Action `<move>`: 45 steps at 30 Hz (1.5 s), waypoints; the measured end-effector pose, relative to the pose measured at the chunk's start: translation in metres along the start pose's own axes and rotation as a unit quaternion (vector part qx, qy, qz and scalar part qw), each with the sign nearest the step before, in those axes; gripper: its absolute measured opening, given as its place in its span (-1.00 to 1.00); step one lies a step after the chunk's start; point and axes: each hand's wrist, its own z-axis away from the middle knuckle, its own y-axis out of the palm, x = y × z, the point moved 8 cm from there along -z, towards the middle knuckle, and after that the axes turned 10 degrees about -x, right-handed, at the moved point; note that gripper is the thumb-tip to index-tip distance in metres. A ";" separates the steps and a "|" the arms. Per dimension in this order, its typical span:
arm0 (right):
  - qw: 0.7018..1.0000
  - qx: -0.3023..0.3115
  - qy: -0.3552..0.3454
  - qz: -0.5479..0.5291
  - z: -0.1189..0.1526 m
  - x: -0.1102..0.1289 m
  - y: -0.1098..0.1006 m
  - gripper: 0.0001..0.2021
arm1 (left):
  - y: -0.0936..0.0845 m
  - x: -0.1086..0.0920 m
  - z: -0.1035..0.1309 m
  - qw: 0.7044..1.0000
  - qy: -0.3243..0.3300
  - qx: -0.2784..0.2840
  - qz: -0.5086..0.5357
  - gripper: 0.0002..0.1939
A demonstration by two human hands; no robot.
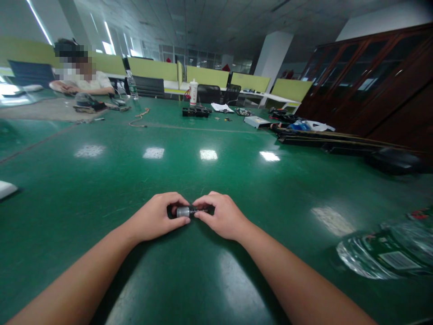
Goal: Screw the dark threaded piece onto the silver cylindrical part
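Low over the green table [203, 178], in the middle of the view, both of my hands meet at a small silver cylinder with a black end [183, 211]. My left hand [158, 216] curls around the silver body, with thumb and fingers closed on its sides. On the other side, my right hand [221, 215] pinches the narrow dark end between thumb and fingertips. What kind of part it is cannot be made out, and the fingers hide some of it.
A clear plastic bottle [389, 253] lies at the right. Farther back are a black device [196, 112], a white cup [193, 92], a metal box [257, 122] and long dark bars [304, 138]. A person [83, 81] sits at the far left; a white object [6, 189] is at the left edge.
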 end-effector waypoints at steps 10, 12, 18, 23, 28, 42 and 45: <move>1.000 0.006 -0.001 0.004 0.001 0.002 0.001 -0.77 | 0.002 -0.001 0.000 1.000 0.008 0.008 -0.009 -0.78; 1.000 0.009 -0.008 0.004 0.001 0.003 0.002 -0.77 | 0.002 0.000 0.000 1.000 0.010 0.009 -0.012 -0.78; 0.999 0.020 -0.029 0.026 0.001 0.001 0.007 -0.81 | 0.002 0.000 0.000 1.000 0.018 0.006 -0.014 -0.78; 0.998 0.024 -0.037 0.036 0.001 0.001 0.009 -0.82 | -0.001 -0.002 0.000 0.999 0.033 -0.010 -0.015 -0.78; 0.999 0.020 -0.036 0.036 0.001 0.001 0.007 -0.85 | -0.002 -0.004 -0.001 0.999 0.038 -0.012 -0.017 -0.79; 0.999 0.014 -0.028 0.031 0.001 0.000 0.005 -0.86 | -0.003 -0.003 0.000 0.999 0.040 -0.014 -0.024 -0.79; 0.999 0.009 -0.022 0.035 0.000 -0.001 0.004 -0.87 | -0.002 -0.003 -0.001 0.999 0.039 -0.014 -0.027 -0.78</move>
